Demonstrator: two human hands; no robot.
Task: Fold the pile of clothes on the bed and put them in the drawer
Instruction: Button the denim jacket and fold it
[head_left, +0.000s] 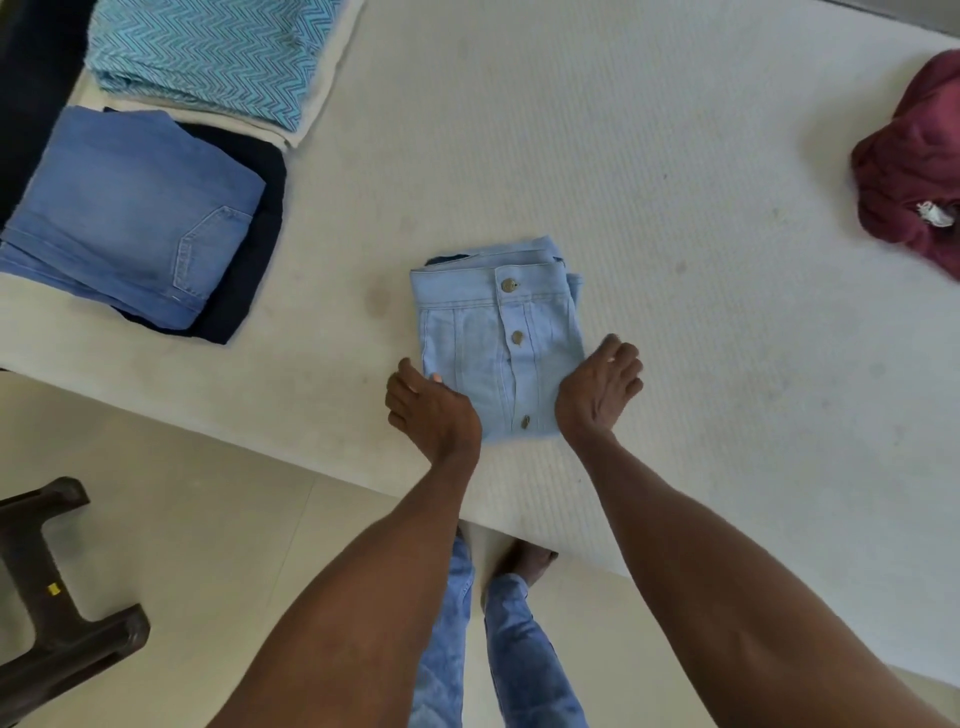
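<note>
The folded light-blue denim garment (496, 338) lies near the middle of the frame, slightly below centre, on the white bed (649, 171), close to the bed's near edge. It is a compact rectangle with its button placket facing up (three metal buttons run down it, one on the waistband and two below). The left hand (428, 410) is at the garment's lower left corner, fingers curled at the edge with the thumb on top of the cloth, so it appears to pinch that corner. The right hand (597, 387) is at the lower right edge, fingers bent down along the side of the fold; whether they actually grasp the cloth or only press against it I cannot tell.

In the upper left of the frame sits a folded turquoise zigzag-patterned cloth (208, 52) on top of a white one. Just below it, at the left, folded mid-blue jeans (130, 208) rest on a folded dark navy garment (249, 249). At the right edge, well apart from the hands, lies a crumpled maroon garment (914, 166), unfolded, with a small white tag showing.

Below the bed edge the pale floor (182, 509) shows, with a dark plastic stool (57, 597) at the lower left and the person's jeans-clad legs at the bottom centre.
</note>
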